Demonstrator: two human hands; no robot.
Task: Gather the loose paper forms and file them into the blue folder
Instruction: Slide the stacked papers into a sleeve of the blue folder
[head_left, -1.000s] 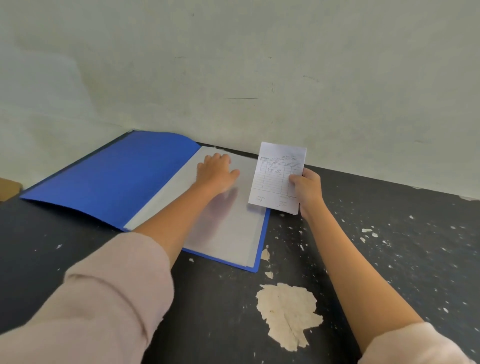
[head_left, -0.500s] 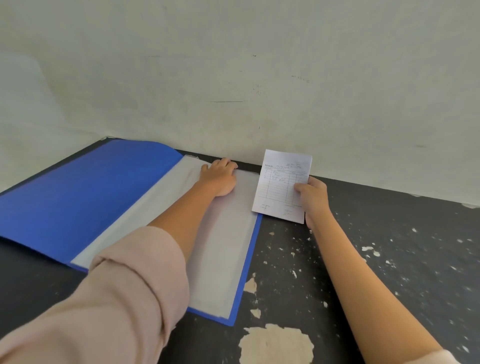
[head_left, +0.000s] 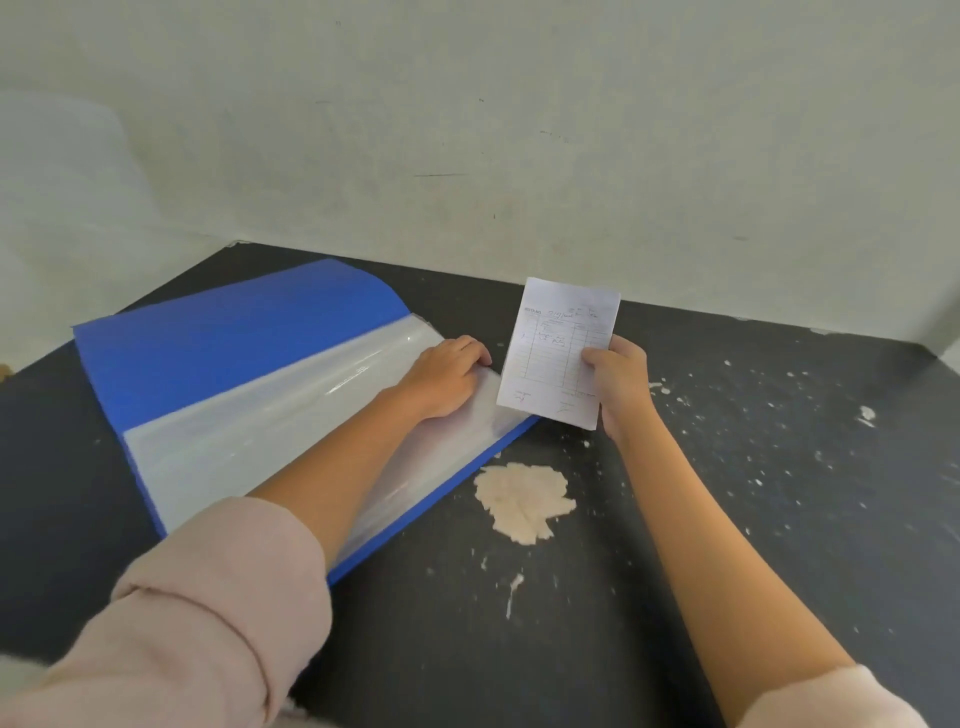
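Observation:
The blue folder (head_left: 234, 338) lies open on the dark table, its cover folded out to the left and a clear plastic sleeve (head_left: 270, 431) showing on the right half. My left hand (head_left: 447, 371) rests palm down on the sleeve near its far right corner, fingers curled at the edge. My right hand (head_left: 618, 379) holds a small white paper form (head_left: 558, 353) upright by its right edge, just right of the folder's far corner. The form has printed lines and some handwriting.
The black table (head_left: 753, 519) has a large patch of peeled paint (head_left: 524, 493) in front of the folder and many small white chips to the right. A pale wall (head_left: 519, 130) runs close behind the table.
The view has swung, so the folder now sits more to the left and angled. My left hand stays on the sleeve, fingers now at its edge. The form remains held in my right hand.

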